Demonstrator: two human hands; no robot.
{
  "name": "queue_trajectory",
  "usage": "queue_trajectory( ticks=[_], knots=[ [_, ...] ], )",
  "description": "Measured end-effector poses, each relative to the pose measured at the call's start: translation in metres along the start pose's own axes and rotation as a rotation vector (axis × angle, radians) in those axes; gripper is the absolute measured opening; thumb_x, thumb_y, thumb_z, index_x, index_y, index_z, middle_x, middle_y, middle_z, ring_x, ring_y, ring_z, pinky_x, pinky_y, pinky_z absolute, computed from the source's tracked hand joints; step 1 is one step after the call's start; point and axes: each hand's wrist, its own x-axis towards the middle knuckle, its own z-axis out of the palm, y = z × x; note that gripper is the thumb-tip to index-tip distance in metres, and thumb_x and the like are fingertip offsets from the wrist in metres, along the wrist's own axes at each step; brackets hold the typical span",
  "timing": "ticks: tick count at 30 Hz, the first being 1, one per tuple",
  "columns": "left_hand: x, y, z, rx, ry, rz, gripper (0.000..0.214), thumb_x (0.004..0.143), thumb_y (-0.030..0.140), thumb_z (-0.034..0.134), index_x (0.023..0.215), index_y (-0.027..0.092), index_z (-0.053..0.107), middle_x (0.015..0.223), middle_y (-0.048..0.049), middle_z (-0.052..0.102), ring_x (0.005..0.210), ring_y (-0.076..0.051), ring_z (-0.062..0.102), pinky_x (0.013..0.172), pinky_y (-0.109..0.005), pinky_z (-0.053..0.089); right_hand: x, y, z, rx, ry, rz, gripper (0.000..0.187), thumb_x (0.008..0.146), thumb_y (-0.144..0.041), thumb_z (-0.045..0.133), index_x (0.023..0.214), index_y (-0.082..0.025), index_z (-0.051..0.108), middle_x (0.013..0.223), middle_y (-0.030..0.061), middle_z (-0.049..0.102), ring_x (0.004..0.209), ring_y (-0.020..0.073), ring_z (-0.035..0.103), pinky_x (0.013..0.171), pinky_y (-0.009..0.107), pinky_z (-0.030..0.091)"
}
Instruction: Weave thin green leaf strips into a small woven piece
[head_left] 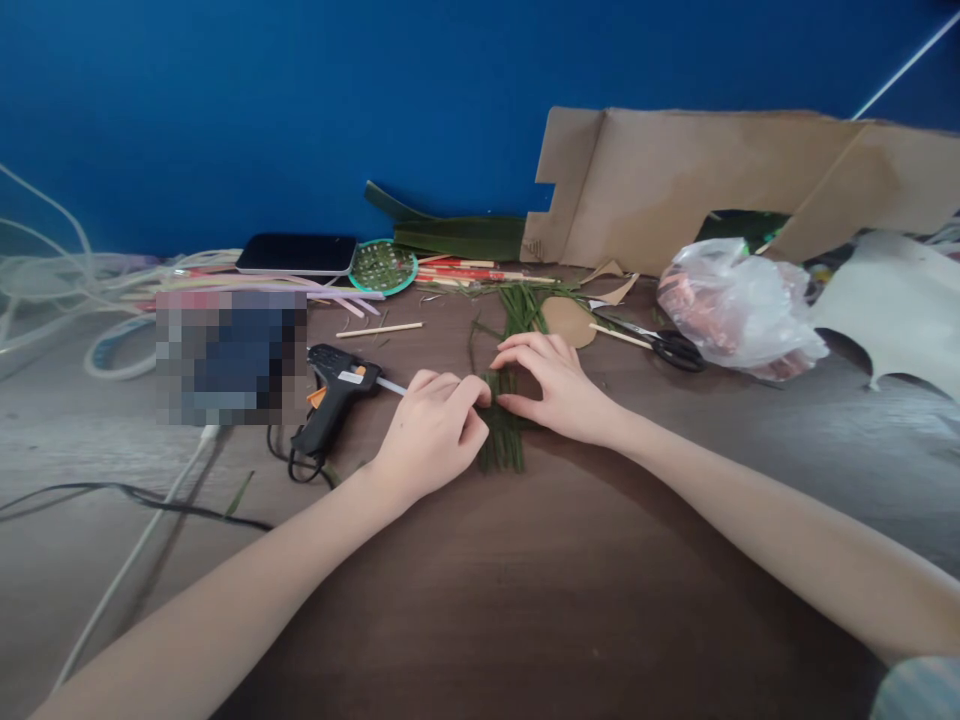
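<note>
A bundle of narrow green leaf strips (511, 452) lies on the brown table, running away from me, with its far ends (523, 308) fanned out. My left hand (433, 430) is closed at the bundle's left edge, thumb and forefinger pinching the strips. From the right, my right hand (551, 385) arches over them. Its thumb and fingers are apart, and the tips touch the strips. Both hands partly hide the middle of the bundle. A round brown cardboard disc (570, 322) lies just beyond my right hand. Left of my left hand rests a black glue gun (337, 395) with a glue stick (390, 386) protruding.
Black-handled scissors (675, 350) and a clear plastic bag (742, 310) lie to the right, before a cardboard sheet (697, 180). Along the blue wall are a phone (298, 254), a green-rimmed round dish (383, 266) and chopsticks (472, 272). Cables (142, 490) cross the left side.
</note>
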Motion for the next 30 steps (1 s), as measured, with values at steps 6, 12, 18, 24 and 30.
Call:
queue_trajectory(
  ticks=[6, 12, 18, 24, 30],
  knots=[
    [0.0001, -0.0004, -0.0004, -0.015, 0.0, -0.009, 0.019, 0.074, 0.005, 0.037, 0.08, 0.017, 0.05, 0.071, -0.0017, 0.064, 0.068, -0.017, 0.059, 0.071, -0.032, 0.04, -0.0013, 0.0005, -0.0018, 0.037, -0.002, -0.036, 0.021, 0.077, -0.026, 0.06, 0.098, -0.022, 0.055, 0.12, 0.0064, 0.054, 0.112, 0.0258, 0.043, 0.094, 0.044, 0.032],
    [0.0011, -0.0005, 0.0001, -0.011, -0.004, -0.012, 0.019, 0.073, 0.004, 0.038, 0.079, 0.017, 0.05, 0.071, -0.0015, 0.064, 0.067, -0.017, 0.059, 0.071, -0.032, 0.04, -0.003, 0.0012, -0.0034, 0.058, 0.021, -0.094, 0.018, 0.079, -0.023, 0.057, 0.098, -0.023, 0.056, 0.128, 0.0059, 0.048, 0.118, 0.0248, 0.039, 0.099, 0.045, 0.029],
    [0.0015, -0.0008, 0.0, -0.026, -0.015, -0.025, 0.019, 0.072, 0.004, 0.038, 0.08, 0.018, 0.049, 0.072, -0.0012, 0.064, 0.069, -0.017, 0.059, 0.071, -0.032, 0.04, -0.0032, 0.0019, -0.0033, 0.046, 0.009, -0.136, 0.022, 0.08, -0.023, 0.056, 0.101, -0.026, 0.058, 0.136, 0.003, 0.044, 0.122, 0.025, 0.036, 0.101, 0.046, 0.029],
    [0.0013, -0.0012, 0.0, -0.046, -0.032, -0.04, 0.02, 0.072, 0.003, 0.037, 0.08, 0.018, 0.049, 0.073, -0.0009, 0.064, 0.069, -0.017, 0.059, 0.072, -0.032, 0.04, -0.0042, 0.0011, -0.0042, 0.05, 0.018, -0.168, 0.021, 0.081, -0.021, 0.054, 0.101, -0.025, 0.06, 0.134, 0.0032, 0.047, 0.12, 0.0239, 0.039, 0.101, 0.046, 0.03],
    [0.0011, -0.002, 0.001, -0.054, -0.039, -0.051, 0.02, 0.072, 0.003, 0.037, 0.08, 0.018, 0.05, 0.073, -0.0015, 0.065, 0.069, -0.017, 0.059, 0.072, -0.032, 0.04, -0.0039, 0.0027, -0.0044, 0.144, 0.03, -0.219, 0.022, 0.082, -0.018, 0.051, 0.101, -0.024, 0.061, 0.111, 0.0038, 0.063, 0.109, 0.0221, 0.048, 0.096, 0.044, 0.035]
  ],
)
